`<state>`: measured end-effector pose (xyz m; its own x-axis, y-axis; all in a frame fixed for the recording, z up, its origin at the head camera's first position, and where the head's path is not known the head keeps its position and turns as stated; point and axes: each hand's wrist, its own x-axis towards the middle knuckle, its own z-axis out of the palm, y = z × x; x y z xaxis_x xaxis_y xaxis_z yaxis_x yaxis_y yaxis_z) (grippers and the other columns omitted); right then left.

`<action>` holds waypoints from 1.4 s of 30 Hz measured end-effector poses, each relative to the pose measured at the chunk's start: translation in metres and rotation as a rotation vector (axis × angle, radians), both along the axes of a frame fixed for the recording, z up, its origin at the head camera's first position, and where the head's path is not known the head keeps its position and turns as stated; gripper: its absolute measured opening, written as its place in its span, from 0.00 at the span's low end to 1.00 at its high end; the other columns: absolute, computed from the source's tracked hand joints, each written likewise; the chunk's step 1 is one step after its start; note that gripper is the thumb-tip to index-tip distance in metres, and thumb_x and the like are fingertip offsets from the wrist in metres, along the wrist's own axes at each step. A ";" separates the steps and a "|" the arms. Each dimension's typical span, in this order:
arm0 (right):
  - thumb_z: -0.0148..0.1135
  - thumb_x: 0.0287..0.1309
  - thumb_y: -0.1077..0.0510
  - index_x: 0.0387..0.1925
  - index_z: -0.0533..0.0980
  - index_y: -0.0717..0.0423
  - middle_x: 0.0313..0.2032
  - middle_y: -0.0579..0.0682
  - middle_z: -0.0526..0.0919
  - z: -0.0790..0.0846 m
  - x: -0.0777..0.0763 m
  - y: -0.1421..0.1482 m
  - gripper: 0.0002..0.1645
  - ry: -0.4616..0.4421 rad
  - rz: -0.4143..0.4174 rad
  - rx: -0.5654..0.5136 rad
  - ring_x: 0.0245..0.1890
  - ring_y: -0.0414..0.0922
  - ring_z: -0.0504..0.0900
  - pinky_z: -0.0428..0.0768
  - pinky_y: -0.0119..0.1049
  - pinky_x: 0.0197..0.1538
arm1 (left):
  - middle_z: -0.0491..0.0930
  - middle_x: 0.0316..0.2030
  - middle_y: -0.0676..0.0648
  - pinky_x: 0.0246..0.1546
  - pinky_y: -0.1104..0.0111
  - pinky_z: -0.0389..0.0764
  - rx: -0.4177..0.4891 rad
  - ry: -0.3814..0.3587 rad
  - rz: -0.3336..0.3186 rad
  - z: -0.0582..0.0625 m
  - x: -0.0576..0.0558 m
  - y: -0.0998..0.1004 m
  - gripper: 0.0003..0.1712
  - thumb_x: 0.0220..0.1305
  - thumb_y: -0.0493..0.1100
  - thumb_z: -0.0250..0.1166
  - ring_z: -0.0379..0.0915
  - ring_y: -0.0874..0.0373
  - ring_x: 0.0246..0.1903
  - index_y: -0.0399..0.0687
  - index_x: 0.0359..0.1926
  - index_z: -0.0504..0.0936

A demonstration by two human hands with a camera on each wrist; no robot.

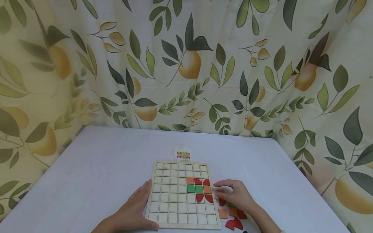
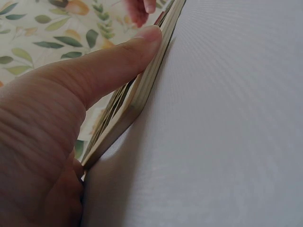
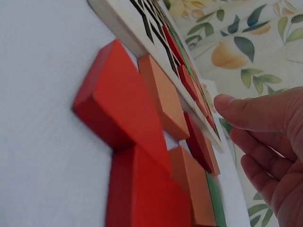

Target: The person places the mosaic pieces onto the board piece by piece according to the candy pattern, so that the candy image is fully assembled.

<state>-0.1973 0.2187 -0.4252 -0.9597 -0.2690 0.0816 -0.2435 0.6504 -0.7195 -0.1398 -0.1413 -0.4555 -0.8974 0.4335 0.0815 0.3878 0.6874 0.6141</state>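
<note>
A wooden grid board [image 1: 172, 207] lies on the white table. My left hand [image 1: 132, 208] rests along its left edge, fingers straight, the thumb [image 2: 128, 54] lying over the near rim. On the board's right half sit green square tiles [image 1: 190, 189], orange square tiles [image 1: 189, 180] and several red curved tiles [image 1: 199, 197]. My right hand [image 1: 236, 194] hovers just right of the board, above loose tiles. In the right wrist view its thumb and loosely bent fingers [image 3: 258, 175] stand apart with nothing between them. Below them lie a red tile [image 3: 125, 94] and an orange tile [image 3: 163, 99].
Beyond the board's far edge lies a small pattern card [image 1: 183, 150] with a red, orange and green figure. More loose tiles, among them an orange square [image 1: 222, 213] and red pieces [image 1: 230, 224], lie by the near right corner. A leaf-and-fruit patterned curtain [image 1: 189, 64] hangs behind the table.
</note>
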 end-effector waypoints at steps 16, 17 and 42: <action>0.72 0.44 0.53 0.38 0.83 0.53 0.37 0.44 0.84 -0.008 -0.005 0.015 0.17 -0.046 -0.003 -0.023 0.45 0.47 0.78 0.76 0.46 0.48 | 0.41 0.69 0.35 0.61 0.63 0.35 0.002 0.007 -0.001 0.000 0.000 -0.001 0.76 0.34 0.76 0.65 0.36 0.45 0.68 0.30 0.69 0.41; 0.72 0.44 0.52 0.38 0.83 0.54 0.37 0.44 0.84 -0.009 -0.006 0.016 0.17 -0.049 0.000 -0.023 0.45 0.47 0.78 0.77 0.45 0.48 | 0.41 0.69 0.35 0.61 0.62 0.36 0.002 0.006 -0.002 0.000 0.000 -0.001 0.76 0.34 0.76 0.65 0.36 0.45 0.68 0.29 0.68 0.41; 0.72 0.45 0.53 0.39 0.83 0.56 0.38 0.48 0.84 -0.006 -0.006 0.017 0.17 -0.095 -0.028 -0.036 0.46 0.50 0.77 0.78 0.43 0.46 | 0.40 0.69 0.36 0.61 0.68 0.32 0.012 -0.005 -0.004 -0.002 0.000 -0.001 0.76 0.34 0.76 0.65 0.35 0.46 0.68 0.31 0.69 0.40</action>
<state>-0.2036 0.2360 -0.4317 -0.9708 -0.2401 -0.0012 -0.1548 0.6297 -0.7613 -0.1401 -0.1423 -0.4577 -0.8962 0.4359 0.0820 0.3871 0.6784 0.6244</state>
